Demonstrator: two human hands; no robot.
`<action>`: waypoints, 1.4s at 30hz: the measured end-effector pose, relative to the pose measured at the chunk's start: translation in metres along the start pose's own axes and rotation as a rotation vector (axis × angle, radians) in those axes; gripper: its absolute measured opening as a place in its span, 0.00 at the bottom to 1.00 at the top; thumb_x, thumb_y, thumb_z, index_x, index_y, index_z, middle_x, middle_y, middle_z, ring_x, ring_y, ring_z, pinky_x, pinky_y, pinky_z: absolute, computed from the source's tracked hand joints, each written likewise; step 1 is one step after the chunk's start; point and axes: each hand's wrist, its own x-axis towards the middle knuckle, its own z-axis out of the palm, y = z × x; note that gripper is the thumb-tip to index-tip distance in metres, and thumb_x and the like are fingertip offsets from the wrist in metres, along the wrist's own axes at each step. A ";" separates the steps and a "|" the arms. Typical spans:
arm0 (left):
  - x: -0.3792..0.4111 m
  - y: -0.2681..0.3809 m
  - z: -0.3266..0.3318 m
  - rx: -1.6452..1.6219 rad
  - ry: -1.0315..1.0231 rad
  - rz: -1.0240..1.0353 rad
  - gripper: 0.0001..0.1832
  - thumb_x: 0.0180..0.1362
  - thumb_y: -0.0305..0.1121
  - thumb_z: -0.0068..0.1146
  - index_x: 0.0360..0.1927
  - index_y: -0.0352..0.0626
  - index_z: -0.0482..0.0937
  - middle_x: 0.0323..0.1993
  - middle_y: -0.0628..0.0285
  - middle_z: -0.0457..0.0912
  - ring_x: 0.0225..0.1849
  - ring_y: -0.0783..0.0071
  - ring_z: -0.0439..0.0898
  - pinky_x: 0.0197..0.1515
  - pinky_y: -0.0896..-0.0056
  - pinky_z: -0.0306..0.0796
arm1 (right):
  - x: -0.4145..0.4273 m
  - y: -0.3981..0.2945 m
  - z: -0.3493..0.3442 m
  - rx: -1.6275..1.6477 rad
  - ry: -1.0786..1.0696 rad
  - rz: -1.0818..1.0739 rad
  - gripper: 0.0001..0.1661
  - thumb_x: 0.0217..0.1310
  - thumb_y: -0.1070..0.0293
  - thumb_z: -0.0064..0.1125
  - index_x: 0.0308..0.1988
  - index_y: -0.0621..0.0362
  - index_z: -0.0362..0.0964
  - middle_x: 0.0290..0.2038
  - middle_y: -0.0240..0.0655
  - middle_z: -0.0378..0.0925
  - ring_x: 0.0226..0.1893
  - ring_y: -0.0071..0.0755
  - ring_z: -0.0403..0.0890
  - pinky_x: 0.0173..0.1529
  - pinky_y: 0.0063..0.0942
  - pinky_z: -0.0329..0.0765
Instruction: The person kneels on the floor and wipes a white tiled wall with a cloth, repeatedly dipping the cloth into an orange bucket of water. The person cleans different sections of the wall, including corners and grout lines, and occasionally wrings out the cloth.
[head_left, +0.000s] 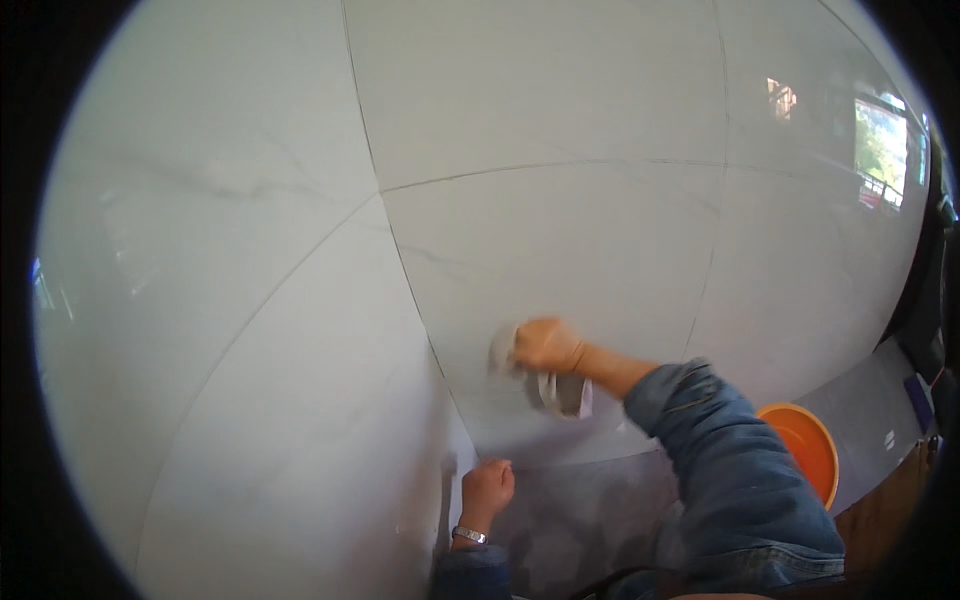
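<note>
My right hand (550, 345) presses a pale cloth (570, 395) against the large glossy white wall tiles (570, 240). The hand and cloth are slightly blurred, and a loose end of the cloth hangs below the palm. Lower down, close to the corner where two tiled walls meet, is my left hand (489, 486). Its fingers are curled in, and nothing shows in them. A metal-banded watch or bracelet (470, 535) circles the left wrist.
An orange plastic basin (814, 450) stands on the grey floor (855, 420) at the right, partly hidden by my sleeve. Another tiled wall (300, 390) rises close on the left. A brown wooden surface (877, 502) lies at the lower right.
</note>
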 end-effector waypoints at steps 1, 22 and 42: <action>0.002 0.001 0.000 -0.035 -0.018 0.016 0.06 0.51 0.31 0.53 0.29 0.41 0.79 0.28 0.56 0.79 0.30 0.55 0.78 0.32 0.60 0.72 | 0.012 0.022 -0.034 -0.109 -0.049 0.131 0.04 0.41 0.64 0.56 0.19 0.49 0.72 0.22 0.36 0.70 0.26 0.41 0.76 0.28 0.37 0.76; -0.051 -0.013 -0.055 -0.150 -0.221 -0.042 0.06 0.53 0.30 0.52 0.31 0.40 0.78 0.30 0.56 0.80 0.33 0.55 0.78 0.34 0.60 0.72 | -0.009 -0.180 0.188 0.013 0.184 -0.053 0.05 0.44 0.67 0.53 0.27 0.53 0.71 0.27 0.33 0.68 0.25 0.33 0.74 0.29 0.28 0.71; -0.070 0.013 0.035 -0.137 -0.134 -0.500 0.09 0.52 0.31 0.53 0.31 0.36 0.80 0.22 0.50 0.79 0.25 0.58 0.79 0.30 0.64 0.71 | -0.084 -0.179 0.170 0.109 0.303 0.325 0.10 0.46 0.68 0.52 0.33 0.56 0.71 0.26 0.34 0.67 0.27 0.35 0.73 0.34 0.29 0.72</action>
